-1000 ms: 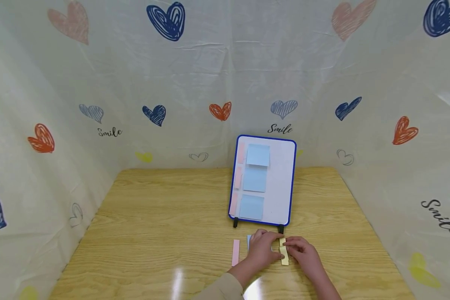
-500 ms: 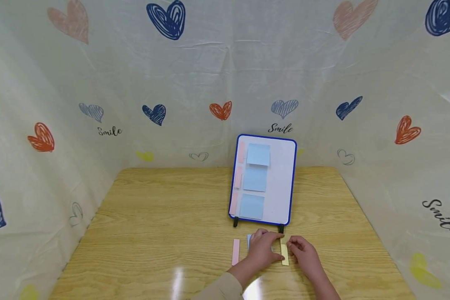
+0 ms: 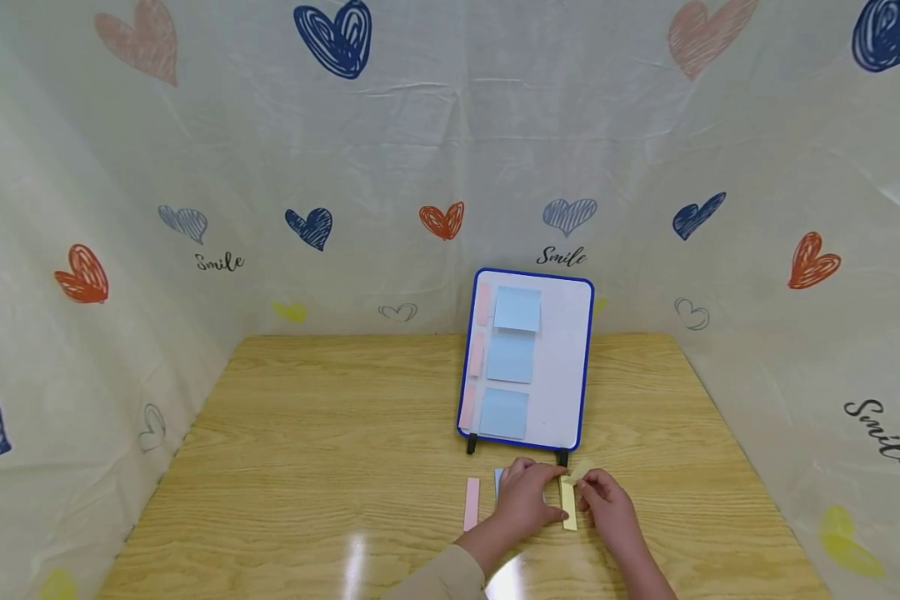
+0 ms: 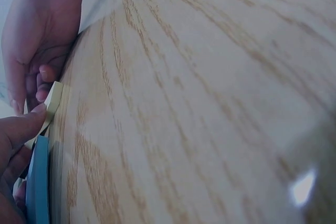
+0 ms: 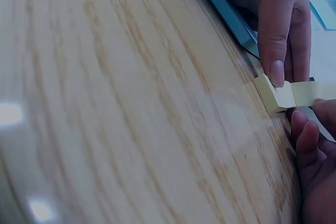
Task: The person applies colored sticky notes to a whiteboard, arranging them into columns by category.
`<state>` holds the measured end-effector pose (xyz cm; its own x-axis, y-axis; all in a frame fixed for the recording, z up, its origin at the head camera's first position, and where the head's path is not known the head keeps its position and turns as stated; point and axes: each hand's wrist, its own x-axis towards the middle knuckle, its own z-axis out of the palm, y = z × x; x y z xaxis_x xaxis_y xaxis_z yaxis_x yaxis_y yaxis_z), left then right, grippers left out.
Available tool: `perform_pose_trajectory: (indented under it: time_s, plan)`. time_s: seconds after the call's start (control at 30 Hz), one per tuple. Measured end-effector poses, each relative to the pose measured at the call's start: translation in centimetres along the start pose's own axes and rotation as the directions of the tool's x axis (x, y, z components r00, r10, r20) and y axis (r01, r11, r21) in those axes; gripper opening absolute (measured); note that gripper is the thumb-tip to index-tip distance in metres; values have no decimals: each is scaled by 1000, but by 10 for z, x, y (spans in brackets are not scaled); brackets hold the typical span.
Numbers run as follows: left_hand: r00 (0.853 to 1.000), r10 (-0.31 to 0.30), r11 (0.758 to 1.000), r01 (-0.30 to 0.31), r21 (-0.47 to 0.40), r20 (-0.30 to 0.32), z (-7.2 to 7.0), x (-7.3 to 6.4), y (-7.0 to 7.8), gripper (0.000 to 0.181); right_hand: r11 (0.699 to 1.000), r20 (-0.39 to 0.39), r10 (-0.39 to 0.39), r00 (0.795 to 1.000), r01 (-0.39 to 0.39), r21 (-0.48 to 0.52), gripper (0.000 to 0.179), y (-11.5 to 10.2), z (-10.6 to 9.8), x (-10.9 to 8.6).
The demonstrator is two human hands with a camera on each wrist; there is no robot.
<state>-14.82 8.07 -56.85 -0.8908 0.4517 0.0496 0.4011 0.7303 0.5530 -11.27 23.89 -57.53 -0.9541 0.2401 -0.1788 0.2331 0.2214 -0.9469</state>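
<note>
Yellow sticky-note pad (image 3: 568,504): a narrow strip laid flat on the desk (image 3: 330,433), between the two hands. It is pinned down by the fingers of the left hand (image 3: 527,497), which are curled over its left edge. One sheet is peeled up from its far end and pinched between thumb and fingers of the right hand (image 3: 606,502); in the right wrist view the lifted sheet (image 5: 304,94) is seen bent away from the pad corner (image 5: 268,94), with a left fingertip (image 5: 276,72) pressed on that corner.

Blue sticky-note pad (image 3: 498,482): mostly covered by the left hand; only its far left corner is seen. In the left wrist view its edge (image 4: 38,182) is seen beneath the left hand's fingers.

Pink sticky-note strip (image 3: 471,504): flat on the desk, just left of the left hand, not touched.

Whiteboard (image 3: 562,367): blue-framed, propped upright on two black feet just beyond both hands. Three pink strips (image 3: 476,354) are stuck in a column down its left edge, and three blue notes (image 3: 510,358) in a column beside them.

Heart-printed sheet (image 3: 435,150): hung behind and to both sides of the desk.
</note>
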Motion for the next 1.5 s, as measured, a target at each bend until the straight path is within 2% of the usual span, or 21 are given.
perform_pose_trajectory:
  time_s: [0.27,0.8,0.93,1.07,1.23,1.3,1.37,1.43,1.5]
  plan:
    - [1000,-3,1000,3,-2,4,-1,1,1,65,999,-6,26,1000,-26,34,9,-4,0,-1]
    - [1000,-12,1000,12,-11,-3,-3,2,4,65,997,-7,-4,1000,4,80,9,-2,-3,1]
    - [1000,-10,1000,10,-12,-13,-3,1,3,65,986,-51,6,999,3,168,9,-4,-5,1]
    - [1000,-11,1000,11,-10,-5,-4,-1,3,65,961,-95,4,995,22,276,6,-7,-7,-2]
    - [1000,-3,997,5,-83,22,-15,0,6,55,933,-86,-86,993,110,342,9,-16,-11,-6]
    - [1000,6,988,-3,-155,17,-21,2,7,46,923,-84,-142,986,162,348,13,-21,-13,-7]
    - [1000,10,967,-8,-253,8,-29,4,9,35,915,-76,-197,977,211,344,17,-26,-14,-7]
    - [1000,-3,933,7,-359,12,-38,7,11,24,902,-66,-243,968,251,352,19,-31,-15,-5]
    - [999,-32,883,44,-468,33,-47,9,13,17,887,-49,-291,955,289,360,19,-35,-15,-4]
